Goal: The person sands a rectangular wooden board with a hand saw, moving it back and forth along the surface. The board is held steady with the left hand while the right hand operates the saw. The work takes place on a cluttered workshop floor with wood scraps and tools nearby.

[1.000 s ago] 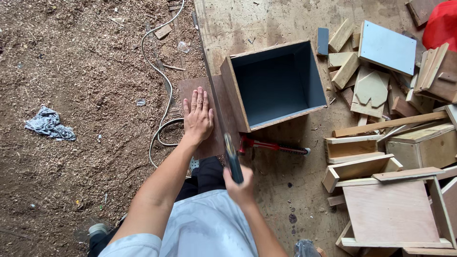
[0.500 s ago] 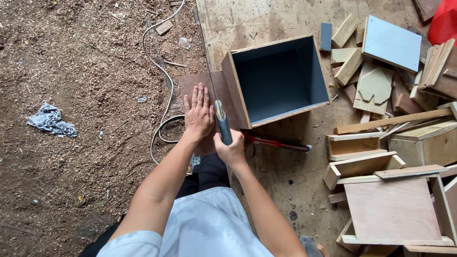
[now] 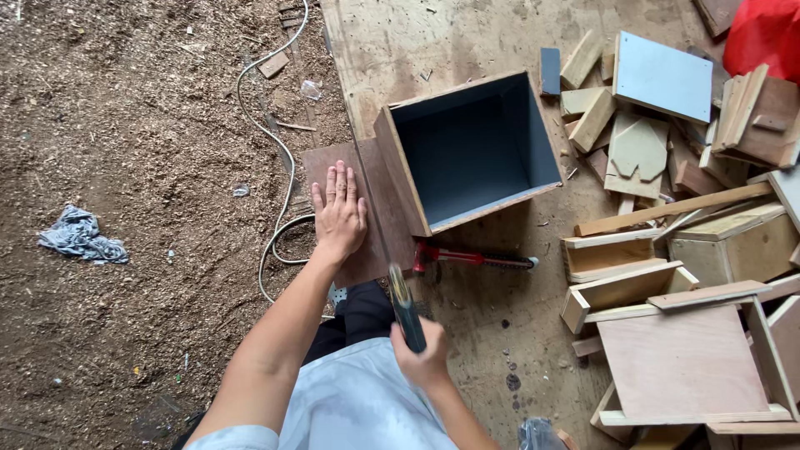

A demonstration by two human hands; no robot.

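While pinning brown board flat at frame centre, left hand spread; right hand clenched around hammer beside open box.

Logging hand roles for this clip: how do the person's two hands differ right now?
The left hand lies flat, fingers spread, on the brown board beside the open box; the right hand is closed around a dark tool handle, raised nearer the body. Both are bare.

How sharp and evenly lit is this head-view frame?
Head view: soft, even daylight, no glare. The left hand, flat on the brown board, is sharp; the tool handle in the right hand is motion-blurred. The open box interior is shadowed.
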